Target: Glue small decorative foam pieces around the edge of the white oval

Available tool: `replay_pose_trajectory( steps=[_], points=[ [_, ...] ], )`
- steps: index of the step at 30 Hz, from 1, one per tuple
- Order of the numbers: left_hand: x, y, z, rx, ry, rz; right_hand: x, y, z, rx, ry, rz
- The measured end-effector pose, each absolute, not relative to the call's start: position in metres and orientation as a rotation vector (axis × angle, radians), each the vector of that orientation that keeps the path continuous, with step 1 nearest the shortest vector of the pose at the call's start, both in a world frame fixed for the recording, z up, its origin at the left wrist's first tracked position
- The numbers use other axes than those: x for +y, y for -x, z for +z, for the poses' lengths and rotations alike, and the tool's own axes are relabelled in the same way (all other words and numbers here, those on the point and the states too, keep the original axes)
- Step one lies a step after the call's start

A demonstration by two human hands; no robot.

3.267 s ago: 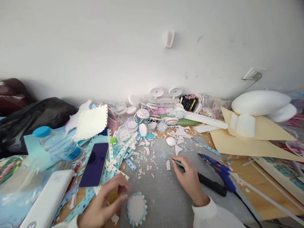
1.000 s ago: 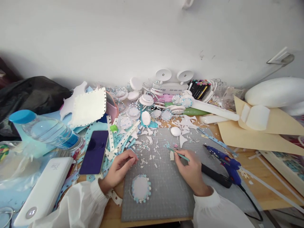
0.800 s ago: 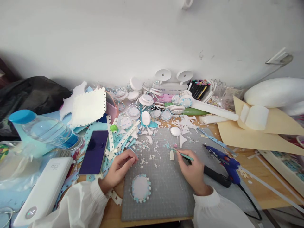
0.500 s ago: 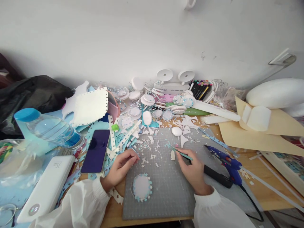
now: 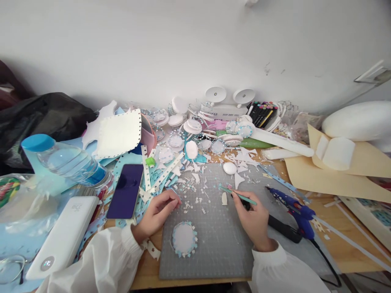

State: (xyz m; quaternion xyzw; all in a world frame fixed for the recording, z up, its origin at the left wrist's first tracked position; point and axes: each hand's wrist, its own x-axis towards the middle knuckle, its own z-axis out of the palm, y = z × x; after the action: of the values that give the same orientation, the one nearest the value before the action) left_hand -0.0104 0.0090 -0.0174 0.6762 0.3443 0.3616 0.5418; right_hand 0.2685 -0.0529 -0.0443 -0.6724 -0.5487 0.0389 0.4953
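Observation:
My right hand (image 5: 252,217) grips a pair of teal tweezers (image 5: 242,197), its tips pointing left over tiny blue and white cut-out pieces (image 5: 198,199) scattered on the grey cutting mat (image 5: 220,252). Just left of that hand lies a small cream piece (image 5: 224,198). My left hand (image 5: 159,211) rests by the mat's left edge, fingers curled in, with no object showing in it. Closer to me on the mat lies a round white disc (image 5: 184,239) rimmed with small blue and white shapes.
A blue glue gun (image 5: 293,209) with a black cord lies on the right. To the left are a phone (image 5: 125,191), a white power bank (image 5: 65,236) and a water bottle (image 5: 70,160). Decorated discs (image 5: 175,142) and paper scraps pile up along the wall.
The whole view has shifted slightly. In my right hand the tweezers sit at a flatter angle, with more of their length showing. My left hand stays in its place.

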Motion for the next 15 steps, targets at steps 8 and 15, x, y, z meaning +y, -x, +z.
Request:
replay_pose_trajectory(
  steps=[8, 15],
  points=[
    [0.008, 0.009, -0.018, 0.834, -1.620, 0.876, -0.042, -0.253, -0.017, -1.220, 1.407, 0.465],
    [0.007, 0.007, -0.024, 0.881, -1.597, 0.907, -0.017, -0.226, 0.004, -1.290, 1.219, 0.775]
  ],
)
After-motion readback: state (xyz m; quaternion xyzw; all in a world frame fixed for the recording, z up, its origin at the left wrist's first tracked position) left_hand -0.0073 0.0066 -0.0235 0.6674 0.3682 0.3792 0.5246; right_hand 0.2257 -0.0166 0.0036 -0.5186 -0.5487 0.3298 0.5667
